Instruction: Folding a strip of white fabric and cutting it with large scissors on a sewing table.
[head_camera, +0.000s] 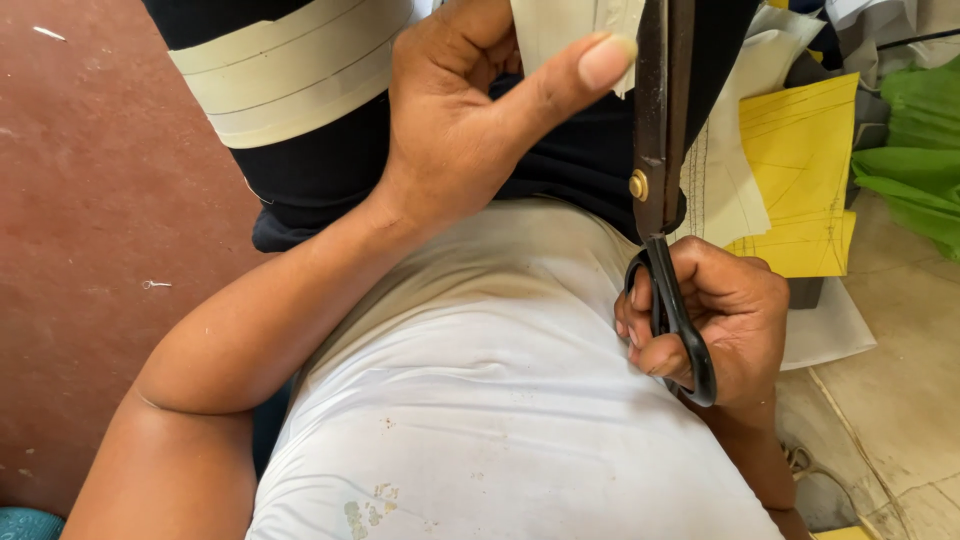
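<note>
The right hand (725, 325) grips the scissors (660, 150) closed, blades pointing straight up and away, just right of the pale strip (560, 30) pinched in the left hand (470, 110).

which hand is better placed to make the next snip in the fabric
Right. The right hand already grips the scissors, blades pointing up into the dark fabric. The left hand is holding the fabric.

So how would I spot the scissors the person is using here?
Start at the white shirt filling the lower middle. Just to its right, the right hand grips black loop handles. From there the scissors run straight up, long dark blades with a brass pivot screw, the only metal tool among cloth and yellow paper.
</note>
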